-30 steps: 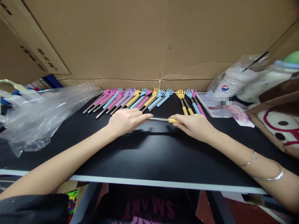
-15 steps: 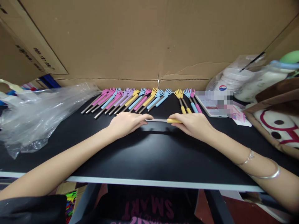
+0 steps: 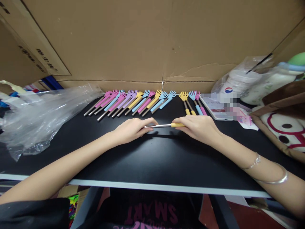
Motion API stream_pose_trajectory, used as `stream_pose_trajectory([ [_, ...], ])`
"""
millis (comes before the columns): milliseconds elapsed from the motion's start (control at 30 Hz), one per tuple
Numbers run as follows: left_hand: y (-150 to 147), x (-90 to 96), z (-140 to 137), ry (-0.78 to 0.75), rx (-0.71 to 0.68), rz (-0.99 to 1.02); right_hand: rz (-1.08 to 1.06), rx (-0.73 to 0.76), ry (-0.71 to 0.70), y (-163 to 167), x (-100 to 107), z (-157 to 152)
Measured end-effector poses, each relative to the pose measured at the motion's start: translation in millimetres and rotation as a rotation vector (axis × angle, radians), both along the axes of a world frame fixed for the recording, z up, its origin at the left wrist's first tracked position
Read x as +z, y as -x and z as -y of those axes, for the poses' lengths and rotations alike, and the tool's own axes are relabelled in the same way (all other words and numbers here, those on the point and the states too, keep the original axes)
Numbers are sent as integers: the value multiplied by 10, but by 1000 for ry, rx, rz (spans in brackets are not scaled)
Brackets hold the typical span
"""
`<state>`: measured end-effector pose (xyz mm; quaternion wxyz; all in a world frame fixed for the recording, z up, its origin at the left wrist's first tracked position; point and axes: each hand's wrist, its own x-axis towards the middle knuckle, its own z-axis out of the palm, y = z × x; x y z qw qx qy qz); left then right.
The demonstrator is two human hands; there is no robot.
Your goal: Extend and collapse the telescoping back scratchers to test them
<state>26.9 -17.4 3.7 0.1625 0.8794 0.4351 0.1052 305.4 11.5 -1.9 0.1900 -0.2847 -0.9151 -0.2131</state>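
Observation:
Between my hands, just above the black tabletop, a back scratcher (image 3: pixel 162 126) lies level, with a bare metal rod and a yellow grip. My left hand (image 3: pixel 132 129) pinches the metal rod, thumb and fingers closed around its end. Closed on the yellow grip is my right hand (image 3: pixel 199 127). Most of the grip and any claw head are hidden by my hands. Behind my left hand, a slanted row of pink, blue, purple and yellow back scratchers (image 3: pixel 130 102) lies on the table. Several more back scratchers (image 3: pixel 190 103) lie beyond my right hand, handles toward me.
Crumpled clear plastic bags (image 3: pixel 45 114) cover the table's left side. At right are a phone (image 3: pixel 215 108), a bagged white cup (image 3: pixel 241 81), a bottle (image 3: pixel 267 81) and a brown cartoon-patterned bag (image 3: pixel 283 117). A cardboard wall (image 3: pixel 133 41) closes off the back.
My left hand has shifted slightly lower and right, and its end of the metal rod has dipped. My right hand still holds the yellow grip in nearly the same place.

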Motion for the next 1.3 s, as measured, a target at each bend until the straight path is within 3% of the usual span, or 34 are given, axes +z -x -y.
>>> stream_pose_trajectory([
  [300, -3, -21, -15, -130, -14, 39, 24, 0, 74, -13, -20, -22],
  [767, 56, -63, -18, -624, -47, -105, 54, -58, 232, 33, 21, 52],
  [933, 45, -93, -23, -687, -39, -156, 76, -92, 258, 42, 13, 38],
  [1300, 75, -10, -75, -756, -40, -175, 69, -98, 116, 44, 125, 83],
])
